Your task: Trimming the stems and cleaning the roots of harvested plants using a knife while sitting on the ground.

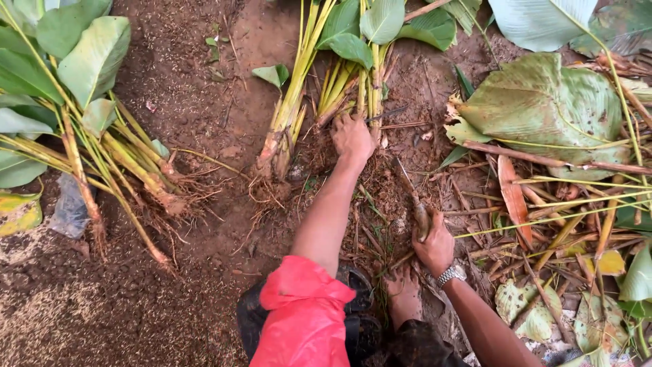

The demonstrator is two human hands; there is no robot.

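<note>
My left hand (352, 138) reaches forward and grips the base of a clump of yellow-green stalks (353, 81) rooted in the brown soil. My right hand (435, 246), with a metal wristwatch (451, 274) on the wrist, is closed around the handle of a soil-caked knife (411, 194) whose blade points toward the clump's roots. A red sleeve (305, 312) covers my left upper arm. My bare foot (402, 292) rests on the dirt between both arms.
Uprooted leafy stalks with hanging roots (136, 170) lie at the left. Another uprooted clump (288, 115) lies beside the one I hold. Large cut leaves (543, 102) and dry stems (564, 224) are piled at the right. A black sandal (356, 285) sits near my foot.
</note>
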